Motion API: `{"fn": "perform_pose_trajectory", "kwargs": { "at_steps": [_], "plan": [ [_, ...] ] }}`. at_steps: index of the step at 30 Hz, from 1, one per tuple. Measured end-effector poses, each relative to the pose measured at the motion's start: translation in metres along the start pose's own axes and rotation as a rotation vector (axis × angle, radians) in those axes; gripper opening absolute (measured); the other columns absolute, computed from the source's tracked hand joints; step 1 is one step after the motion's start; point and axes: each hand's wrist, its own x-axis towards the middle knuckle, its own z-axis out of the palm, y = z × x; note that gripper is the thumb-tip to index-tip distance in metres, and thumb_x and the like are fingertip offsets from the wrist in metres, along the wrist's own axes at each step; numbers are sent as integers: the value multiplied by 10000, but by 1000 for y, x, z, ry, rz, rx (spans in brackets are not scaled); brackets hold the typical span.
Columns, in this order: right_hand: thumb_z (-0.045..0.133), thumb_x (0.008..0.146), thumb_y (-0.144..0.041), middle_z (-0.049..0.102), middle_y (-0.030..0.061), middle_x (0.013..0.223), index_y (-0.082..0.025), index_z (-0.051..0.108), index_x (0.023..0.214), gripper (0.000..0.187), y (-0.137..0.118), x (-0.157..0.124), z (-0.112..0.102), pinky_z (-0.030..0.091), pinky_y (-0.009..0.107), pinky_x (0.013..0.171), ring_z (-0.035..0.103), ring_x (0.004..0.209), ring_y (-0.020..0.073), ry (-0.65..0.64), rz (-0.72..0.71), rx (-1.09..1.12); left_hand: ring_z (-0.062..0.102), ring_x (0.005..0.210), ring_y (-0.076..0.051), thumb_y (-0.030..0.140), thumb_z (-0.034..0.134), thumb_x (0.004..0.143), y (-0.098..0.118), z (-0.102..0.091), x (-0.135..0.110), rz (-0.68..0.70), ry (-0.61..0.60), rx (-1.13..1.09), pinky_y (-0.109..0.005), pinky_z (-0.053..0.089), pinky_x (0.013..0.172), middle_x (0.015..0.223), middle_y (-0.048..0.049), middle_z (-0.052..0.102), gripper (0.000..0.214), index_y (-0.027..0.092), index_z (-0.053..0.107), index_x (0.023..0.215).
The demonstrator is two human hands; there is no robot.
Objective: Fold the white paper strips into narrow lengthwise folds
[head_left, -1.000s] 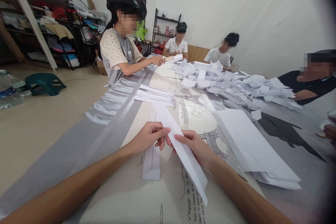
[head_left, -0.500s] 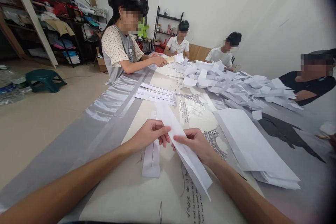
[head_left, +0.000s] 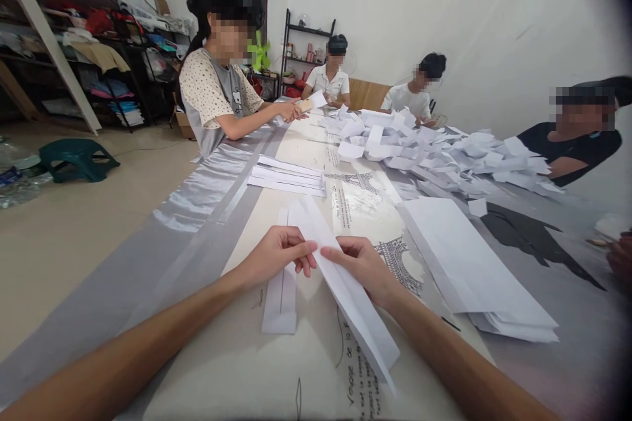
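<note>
Shifted slightly leftward in view since the earlier frames, with no change of grip. Reads "Voyage" in script lettering on tablecloth point(head_left: 237, 368), close beside right forearm; remaining words too broken to read. Shows Eiffel tower point(head_left: 402, 270) line drawings on same cloth: matt cream centre panel, glossy grey satin borders.

Pinches strip point(head_left: 355, 309) from both sides. Left hand point(head_left: 276, 256): curled, thumb and fingertips closed on left edge. Right hand point(head_left: 363, 266): curled likewise, thumb on top, fingers beneath right edge. Strip itself: long, narrow, white paper, folded lengthwise, raised off table, far end pointing away, near end slanting down beside right forearm.

Laid flat on cloth below left hand: second strip point(head_left: 280, 302), plain white, with thin centre line along its length. Set just right of right hand: sheet stack point(head_left: 474, 270), flat, white, edges fanned at near corner. Placed farther up table: strip bundle point(head_left: 289, 177), then loose heap point(head_left: 444, 158) of folded white pieces across far half.

Seated at left edge: co-worker point(head_left: 217, 99), spotted top, paper piece in hand. Three more people at far end and right side.
</note>
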Motion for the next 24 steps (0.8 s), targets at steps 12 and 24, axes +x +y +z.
{"fn": "perform_pose_trajectory", "kwargs": {
  "at_steps": [12, 24],
  "plan": [
    [723, 830, -573, 517, -14, 676, -178, 685, 770, 401, 1, -4, 4, 286, 266, 524, 399, 580, 118, -60, -32, -49, 606, 528, -105, 470, 721, 875, -6, -7, 3, 81, 92, 12, -222, 443, 519, 682, -49, 712, 379, 131, 632, 732],
    [670, 894, -529, 602, 16, 707, -167, 704, 758, 388, -3, -3, 5, 257, 281, 545, 407, 603, 126, -80, -107, -79, 625, 580, -107, 413, 724, 893, -5, -2, 0, 88, -14, -13, -223, 468, 573, 698, -39, 703, 313, 121, 659, 801]
  ]
}}
